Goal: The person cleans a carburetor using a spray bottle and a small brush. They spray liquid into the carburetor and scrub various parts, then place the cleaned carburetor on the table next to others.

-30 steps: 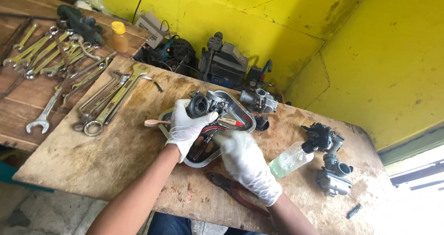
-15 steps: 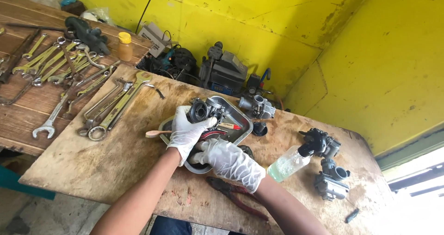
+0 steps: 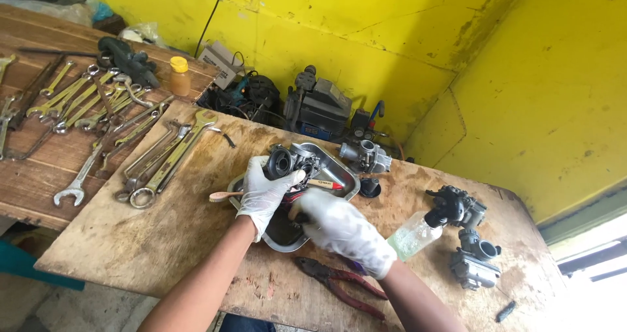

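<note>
I am gripping the carburetor [image 3: 287, 163] in my gloved left hand [image 3: 264, 191] over the metal tray [image 3: 346, 178], at 12 o'clock on the counter [image 3: 163, 240]. My right hand [image 3: 339, 227] is curling over something hidden; I should be steadying the body low over the tray.
</note>
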